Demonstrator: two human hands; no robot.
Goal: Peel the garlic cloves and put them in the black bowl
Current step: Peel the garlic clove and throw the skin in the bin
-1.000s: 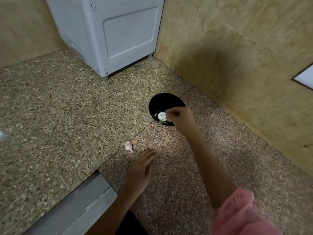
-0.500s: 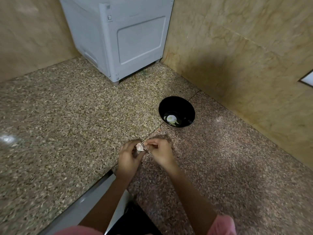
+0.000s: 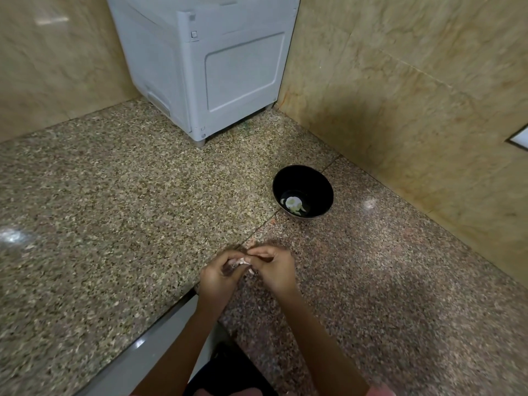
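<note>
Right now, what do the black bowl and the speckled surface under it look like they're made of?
Black bowl: smooth and glossy, probably glazed ceramic or melamine; the look doesn't settle which. Speckled surface: polished granite-like stone, going by its mottled grains, bright light glints and thin seams between slabs.

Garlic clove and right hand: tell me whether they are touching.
Touching. The head view shows the right hand pinching the garlic clove with no visible gap, while the left hand holds it from the other side.
</note>
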